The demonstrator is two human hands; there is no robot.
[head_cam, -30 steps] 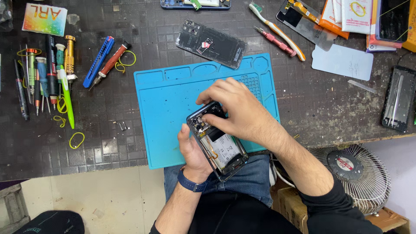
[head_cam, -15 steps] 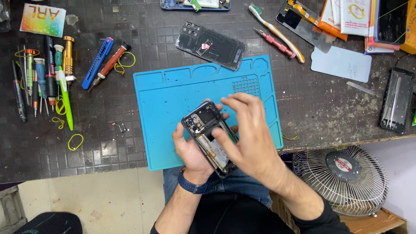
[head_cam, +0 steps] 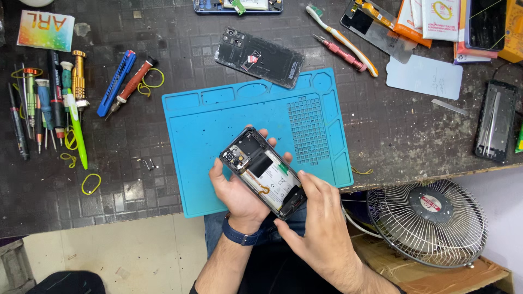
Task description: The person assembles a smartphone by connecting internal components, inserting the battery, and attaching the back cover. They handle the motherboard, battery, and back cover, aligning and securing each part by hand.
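Since the earlier frame, the right hand (head_cam: 321, 218) has slid off the top of the opened phone (head_cam: 263, 171) to its lower end. At far left, screwdrivers (head_cam: 46, 103) lie in a row on the desk (head_cam: 109, 158). Left hand (head_cam: 237, 190) cradles the phone from beneath, fingers (head_cam: 264, 132) wrapped around its edges, above the blue mat (head_cam: 218, 125); its long axis runs diagonally, camera end up-left. Right fingers pinch the bottom corner. A back cover (head_cam: 261, 57) lies beyond the mat, a fan (head_cam: 427, 220) at lower right.
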